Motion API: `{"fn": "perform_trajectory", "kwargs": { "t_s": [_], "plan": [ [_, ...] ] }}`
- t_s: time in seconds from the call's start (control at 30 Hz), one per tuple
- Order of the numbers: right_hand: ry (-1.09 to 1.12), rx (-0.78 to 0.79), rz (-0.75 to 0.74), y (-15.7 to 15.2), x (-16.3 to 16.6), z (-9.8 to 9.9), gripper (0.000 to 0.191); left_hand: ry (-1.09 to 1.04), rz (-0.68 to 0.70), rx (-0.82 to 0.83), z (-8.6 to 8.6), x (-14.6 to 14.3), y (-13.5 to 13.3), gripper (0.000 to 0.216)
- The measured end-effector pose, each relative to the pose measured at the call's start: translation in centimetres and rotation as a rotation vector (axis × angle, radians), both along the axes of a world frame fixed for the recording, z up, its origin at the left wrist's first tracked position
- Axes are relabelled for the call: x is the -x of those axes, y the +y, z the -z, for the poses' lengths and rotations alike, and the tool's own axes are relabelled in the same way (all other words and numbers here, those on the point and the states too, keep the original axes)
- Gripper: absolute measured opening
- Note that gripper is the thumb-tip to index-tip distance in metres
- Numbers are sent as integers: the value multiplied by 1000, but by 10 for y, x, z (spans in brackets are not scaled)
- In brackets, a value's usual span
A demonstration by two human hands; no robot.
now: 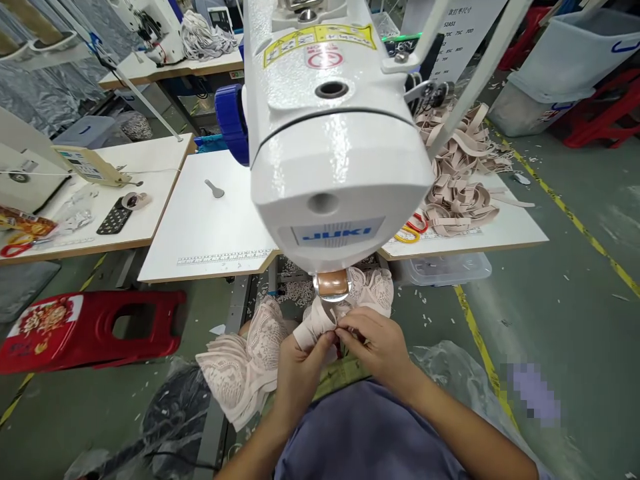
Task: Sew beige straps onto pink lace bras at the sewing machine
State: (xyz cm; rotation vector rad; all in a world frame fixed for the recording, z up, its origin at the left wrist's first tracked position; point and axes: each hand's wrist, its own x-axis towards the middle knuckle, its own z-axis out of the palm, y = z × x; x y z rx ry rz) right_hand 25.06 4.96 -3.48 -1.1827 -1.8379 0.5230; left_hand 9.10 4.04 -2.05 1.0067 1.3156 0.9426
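Just in front of the white sewing machine (340, 173), both hands hold parts of a pale pink lace bra (270, 333). My left hand (303, 370) is closed round a folded pale strap (316, 327), thumb on top. Fingers of my right hand (377, 343) pinch the strap's edge close to the left thumb. One stack of lace cups hangs down to the left of my left hand, and more lace cups (377, 290) lie behind my right hand under the machine head. The needle area is hidden by the head.
Beige straps (465, 180) lie heaped on the white table's right side, with red and yellow scissors (413, 230) beside them. A small grey tool (215, 189) rests on the left side. A red stool (95, 330) stands left; plastic bins (575, 57) are at back right.
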Motion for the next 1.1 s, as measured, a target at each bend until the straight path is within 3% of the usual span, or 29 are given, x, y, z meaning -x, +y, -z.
{"fn": "perform_trajectory", "kwargs": {
  "t_s": [0.33, 0.53, 0.73, 1.1],
  "plan": [
    [78, 342, -365, 19, -17, -18, 15, 119, 250, -253, -3, 8, 3, 25],
    [153, 451, -239, 9, -16, -16, 9, 10, 251, -164, -8, 11, 11, 29],
    [69, 386, -155, 3, -15, -28, 7, -53, 225, -54, -2, 12, 13, 39],
    [-58, 34, -159, 3, -14, -17, 10, -58, 226, -47, -11, 7, 9, 26]
  ]
}}
